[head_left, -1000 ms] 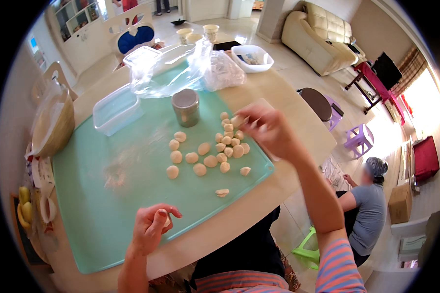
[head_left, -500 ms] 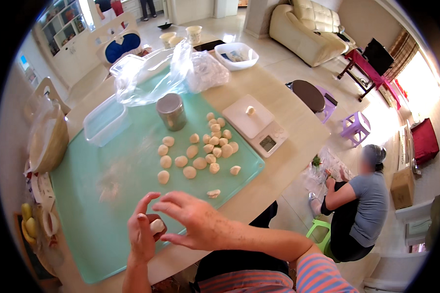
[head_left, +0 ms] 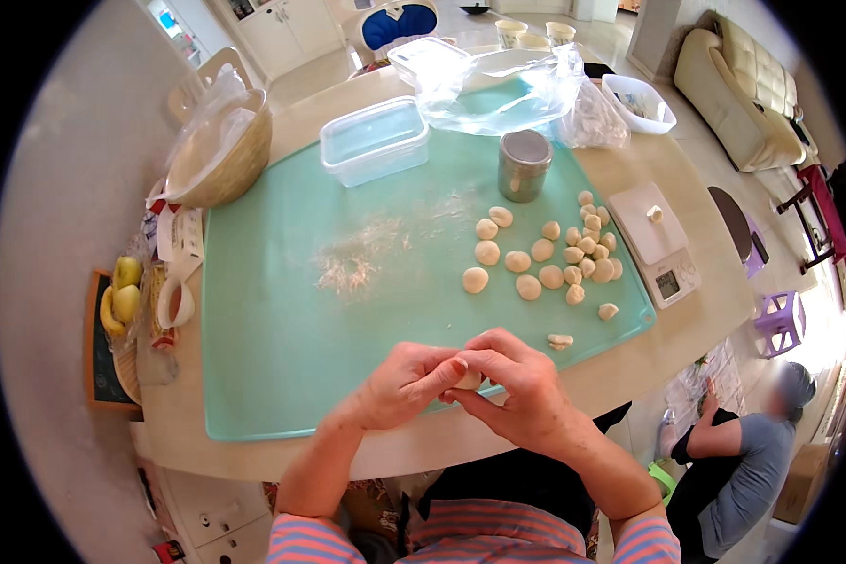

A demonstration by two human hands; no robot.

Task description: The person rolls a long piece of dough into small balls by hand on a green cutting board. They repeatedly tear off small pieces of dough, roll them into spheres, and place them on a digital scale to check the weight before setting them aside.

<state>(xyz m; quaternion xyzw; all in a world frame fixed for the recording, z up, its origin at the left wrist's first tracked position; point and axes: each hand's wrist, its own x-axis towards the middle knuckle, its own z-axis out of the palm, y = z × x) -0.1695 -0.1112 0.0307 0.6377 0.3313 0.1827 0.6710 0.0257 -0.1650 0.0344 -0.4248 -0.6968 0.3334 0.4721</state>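
Note:
Between my left hand (head_left: 409,383) and my right hand (head_left: 515,383) is a small piece of dough (head_left: 470,379), pinched by the fingers of both and partly hidden by them. Both hands are over the near edge of the green mat (head_left: 273,367). Beyond them, several round dough balls (head_left: 528,287) lie spread out and bunched at the mat's right side. A rougher dough piece (head_left: 560,341) sits nearest my right hand. On the white kitchen scale (head_left: 650,235) rests one small dough lump (head_left: 655,214).
A metal canister (head_left: 524,166) and a clear plastic container (head_left: 376,141) stand at the mat's far side, near a plastic bag (head_left: 508,94). Loose flour (head_left: 352,258) dusts the mat. At left are a large bowl (head_left: 221,155) and a cup (head_left: 174,303). A person (head_left: 747,461) crouches at right.
My head view has swung left, so the table appears farther right. My right hand has closed in on the dough in my left hand, and both now hold it together.

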